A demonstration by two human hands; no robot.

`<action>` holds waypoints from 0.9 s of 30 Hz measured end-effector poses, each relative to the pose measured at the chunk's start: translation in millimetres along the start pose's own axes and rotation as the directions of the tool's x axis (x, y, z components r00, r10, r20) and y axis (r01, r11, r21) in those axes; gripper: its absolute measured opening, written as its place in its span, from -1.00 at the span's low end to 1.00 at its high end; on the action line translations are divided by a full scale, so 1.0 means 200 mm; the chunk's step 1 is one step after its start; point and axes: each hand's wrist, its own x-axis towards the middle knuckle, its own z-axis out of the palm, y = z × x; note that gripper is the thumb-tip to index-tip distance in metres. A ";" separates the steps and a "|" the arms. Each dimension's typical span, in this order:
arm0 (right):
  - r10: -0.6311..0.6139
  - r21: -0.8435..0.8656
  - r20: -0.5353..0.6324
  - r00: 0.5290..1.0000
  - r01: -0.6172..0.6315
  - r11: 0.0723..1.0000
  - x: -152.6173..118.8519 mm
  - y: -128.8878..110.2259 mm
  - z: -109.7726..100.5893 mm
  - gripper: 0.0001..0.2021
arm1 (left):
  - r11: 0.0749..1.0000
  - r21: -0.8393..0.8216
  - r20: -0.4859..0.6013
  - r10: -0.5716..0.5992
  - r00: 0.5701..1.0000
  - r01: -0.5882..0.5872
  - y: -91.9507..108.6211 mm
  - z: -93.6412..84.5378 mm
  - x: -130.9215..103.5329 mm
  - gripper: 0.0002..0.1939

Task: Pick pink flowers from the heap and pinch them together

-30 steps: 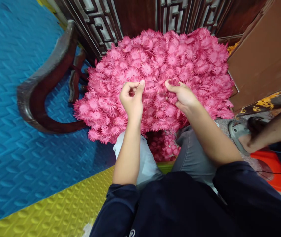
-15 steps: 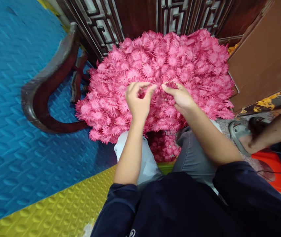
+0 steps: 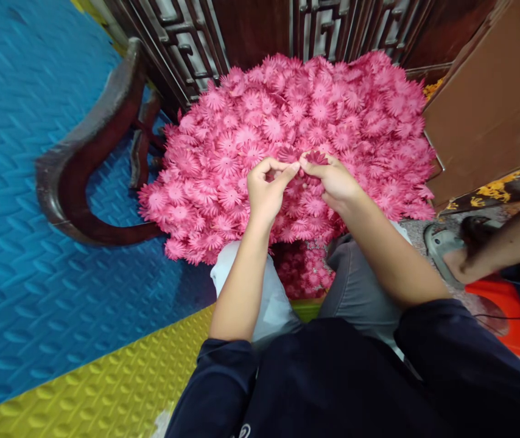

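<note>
both hands work over the near middle of a wide heap of pink, daisy-shaped, cloth-looking flowers [image 3: 228, 163]. the right hand [image 3: 335, 179] has its thumb and fingers closed on a deep-pink, many-petalled, fan-shaped flower [image 3: 316, 158], which sits above the heap's middle. the left hand [image 3: 267, 188] is in a ring, thumb and forefinger tips brought together right beside the right thumb; whether those tips touch the flower, or pinch anything small, i cannot tell.

the step in hand looks like fine fingertip work at the base of this flower. to do it well, i would let the right hand be the steady one, gripping low so the petals aren't crushed, and give the left hand only short, light movements. working a little clear of the heap should help, since loose petals there could snag or hide the part being handled.

as for direction, the flower's petals spread up and away from the wearer, toward the heap's far side. it looks broad rather than long, so no long axis stands out; a stem would give one, but the fingers cover its base.

left of the heap stands a dark-brown, curved, polished wooden piece [image 3: 59, 188].
</note>
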 end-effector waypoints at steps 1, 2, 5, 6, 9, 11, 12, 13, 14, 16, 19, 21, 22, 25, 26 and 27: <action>0.017 0.014 -0.010 1.000 -0.017 1.000 -0.01 -0.01 0.01 -0.64 | 1.000 -0.021 0.001 -0.009 1.000 0.009 0.00 0.00 0.00 -0.73; 0.035 0.028 -0.023 0.999 -0.035 0.999 -0.01 -0.01 0.01 -0.65 | 0.999 -0.038 -0.006 -0.013 1.000 0.012 0.00 0.00 0.00 -0.69; 0.094 0.078 -0.096 0.991 -0.087 0.993 0.00 -0.03 0.00 -0.74 | 0.998 -0.050 -0.080 0.025 0.996 -0.029 -0.01 -0.01 0.02 -0.61; 0.102 0.094 -0.133 0.986 -0.090 0.991 0.01 -0.03 -0.01 -0.76 | 0.998 -0.021 -0.128 0.053 0.990 -0.056 -0.02 -0.03 0.03 -0.60; 0.063 0.084 -0.213 0.975 -0.046 0.995 0.04 -0.03 -0.05 -0.80 | 0.976 0.190 -0.343 0.167 0.924 -0.105 -0.04 -0.11 0.07 -0.62; 0.018 0.045 -0.203 0.979 -0.009 0.999 0.05 -0.03 -0.07 -0.78 | 0.933 0.352 -0.481 0.250 0.840 -0.075 -0.05 -0.16 0.09 -0.71; 0.003 0.027 -0.184 0.983 0.002 1.000 0.05 -0.02 -0.08 -0.76 | 0.909 0.414 -0.511 0.283 0.812 -0.056 -0.04 -0.18 0.10 -0.76; -0.007 0.014 -0.163 0.987 0.009 1.000 0.05 -0.01 -0.08 -0.74 | 0.884 0.466 -0.513 0.305 0.802 -0.038 -0.04 -0.19 0.09 -0.76; -0.016 0.003 -0.145 0.989 0.017 1.000 0.05 -0.01 -0.08 -0.72 | 0.859 0.511 -0.490 0.317 0.812 -0.028 -0.03 -0.19 0.09 -0.72; -0.031 -0.016 -0.115 0.993 0.029 0.999 0.04 0.01 -0.07 -0.69 | 0.816 0.578 -0.387 0.306 0.870 -0.030 0.00 -0.15 0.06 -0.69; -0.041 -0.036 -0.067 0.997 0.039 0.999 0.03 0.02 -0.05 -0.64 | 0.806 0.584 -0.168 0.237 0.957 -0.097 0.02 -0.05 0.00 -0.84; -0.059 -0.057 -0.032 0.998 0.057 0.997 0.03 0.02 -0.04 -0.60 | 0.821 0.559 -0.086 0.198 0.976 -0.117 0.02 0.00 -0.02 -0.84; -0.073 -0.074 -0.016 0.997 0.071 0.995 0.03 0.02 -0.04 -0.59 | 0.829 0.547 -0.070 0.186 0.980 -0.118 0.02 0.01 -0.02 -0.85; -0.110 -0.126 0.010 0.994 0.110 0.986 0.02 0.01 -0.04 -0.56 | 0.874 0.471 -0.042 0.154 0.987 -0.116 0.00 0.00 -0.01 -0.91; -0.114 -0.136 0.015 0.993 0.115 0.984 0.02 0.00 -0.03 -0.55 | 0.895 0.430 -0.025 0.140 0.990 -0.116 -0.01 -0.01 0.00 -0.93; -0.113 -0.138 0.019 0.993 0.115 0.984 0.02 0.00 -0.03 -0.55 | 0.915 0.386 -0.010 0.129 0.992 -0.115 -0.01 -0.02 0.00 -0.93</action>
